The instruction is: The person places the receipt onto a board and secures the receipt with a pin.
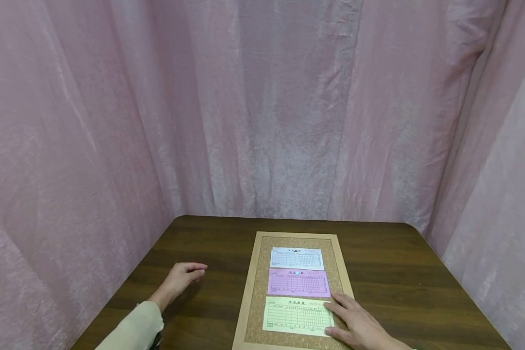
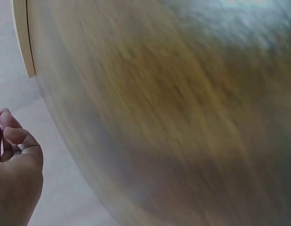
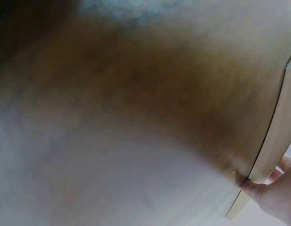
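Observation:
On the framed cork board [image 1: 254,296] lie three printed slips, one above another. The white slip [image 1: 284,260] is farthest, with a small dark pin [image 1: 295,251] at its top. A pale blue pin [image 1: 297,273] sits on the purple slip [image 1: 284,284]. Nearest is the yellow slip [image 1: 288,316]. My right hand [image 1: 358,321] rests on the board's right side, fingertips on the yellow slip's right end. Left of the board, over the table, is my left hand [image 1: 181,281], thumb and forefinger tips close together. I cannot tell whether something small is between them.
The dark wooden table [image 1: 402,272] has rounded far corners and extends on both sides of the board. Pink curtains [image 1: 288,121] hang behind and along both sides. A raised wooden frame edge [image 3: 272,132] shows in the right wrist view.

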`<state>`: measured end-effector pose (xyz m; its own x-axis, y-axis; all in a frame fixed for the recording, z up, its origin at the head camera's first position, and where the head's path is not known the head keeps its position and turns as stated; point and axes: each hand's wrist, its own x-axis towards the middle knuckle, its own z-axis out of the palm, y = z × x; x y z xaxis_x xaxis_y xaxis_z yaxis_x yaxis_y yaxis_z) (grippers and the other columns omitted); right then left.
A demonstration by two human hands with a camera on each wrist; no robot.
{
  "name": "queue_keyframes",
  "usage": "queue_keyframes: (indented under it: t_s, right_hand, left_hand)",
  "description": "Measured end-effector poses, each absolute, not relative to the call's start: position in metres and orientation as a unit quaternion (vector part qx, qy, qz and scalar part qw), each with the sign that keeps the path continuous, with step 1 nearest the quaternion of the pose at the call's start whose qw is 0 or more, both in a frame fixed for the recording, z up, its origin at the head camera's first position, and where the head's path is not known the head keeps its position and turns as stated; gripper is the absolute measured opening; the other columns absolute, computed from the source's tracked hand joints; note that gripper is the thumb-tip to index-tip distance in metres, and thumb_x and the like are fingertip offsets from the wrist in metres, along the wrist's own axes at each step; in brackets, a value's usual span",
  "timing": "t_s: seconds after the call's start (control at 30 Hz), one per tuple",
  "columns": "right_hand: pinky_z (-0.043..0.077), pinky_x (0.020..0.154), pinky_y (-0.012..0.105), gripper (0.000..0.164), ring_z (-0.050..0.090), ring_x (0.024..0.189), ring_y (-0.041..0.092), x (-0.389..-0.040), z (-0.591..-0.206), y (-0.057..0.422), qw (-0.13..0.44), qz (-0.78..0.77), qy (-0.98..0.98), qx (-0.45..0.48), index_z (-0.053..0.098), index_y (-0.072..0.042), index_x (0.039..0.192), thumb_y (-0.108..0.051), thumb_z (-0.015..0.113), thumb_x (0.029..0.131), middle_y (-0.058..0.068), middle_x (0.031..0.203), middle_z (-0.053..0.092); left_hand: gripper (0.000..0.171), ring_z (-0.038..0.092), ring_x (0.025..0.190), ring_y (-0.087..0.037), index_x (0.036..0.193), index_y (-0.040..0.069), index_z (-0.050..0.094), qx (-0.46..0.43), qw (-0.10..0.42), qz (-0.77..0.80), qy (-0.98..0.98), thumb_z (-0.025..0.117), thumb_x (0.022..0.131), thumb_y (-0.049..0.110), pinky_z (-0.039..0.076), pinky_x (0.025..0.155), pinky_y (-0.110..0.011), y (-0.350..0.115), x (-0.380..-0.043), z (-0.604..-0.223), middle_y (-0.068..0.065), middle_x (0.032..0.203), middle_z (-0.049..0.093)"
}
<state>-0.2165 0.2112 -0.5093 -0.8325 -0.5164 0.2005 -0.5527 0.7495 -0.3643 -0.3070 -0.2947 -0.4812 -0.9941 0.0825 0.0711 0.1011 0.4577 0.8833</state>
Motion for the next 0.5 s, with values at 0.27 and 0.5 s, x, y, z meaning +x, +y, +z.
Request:
queue_keyframes:
  t_s: [0.27, 0.5]
  right_hand:
    - [0.047, 0.089, 0.056, 0.067, 0.044, 0.131, 0.042, -0.217, -0.512, 0.212, 0.050, 0.205, -0.933, 0.293, 0.061, -0.008, 0.134, -0.060, 0.061, 0.091, 0.019, 0.144, 0.047]
    - [0.047, 0.089, 0.057, 0.067, 0.044, 0.131, 0.042, -0.218, -0.511, 0.212, 0.047, 0.210, -0.932, 0.293, 0.061, -0.007, 0.134, -0.059, 0.061, 0.091, 0.020, 0.144, 0.047]
  left_hand:
    - [0.024, 0.063, 0.078, -0.017, 0.107, -0.012, 0.069, -0.075, 0.007, -0.539, -0.839, 0.070, 0.089, 0.003, 0.054, 0.072, -0.037, -0.290, -0.311, -0.484, -0.020, 0.096, 0.071]
    - [0.019, 0.063, 0.076, -0.018, 0.102, -0.015, 0.068, -0.065, 0.019, -0.540, -0.839, 0.067, 0.087, -0.003, 0.053, 0.071, -0.037, -0.279, -0.301, -0.469, -0.023, 0.092, 0.070]
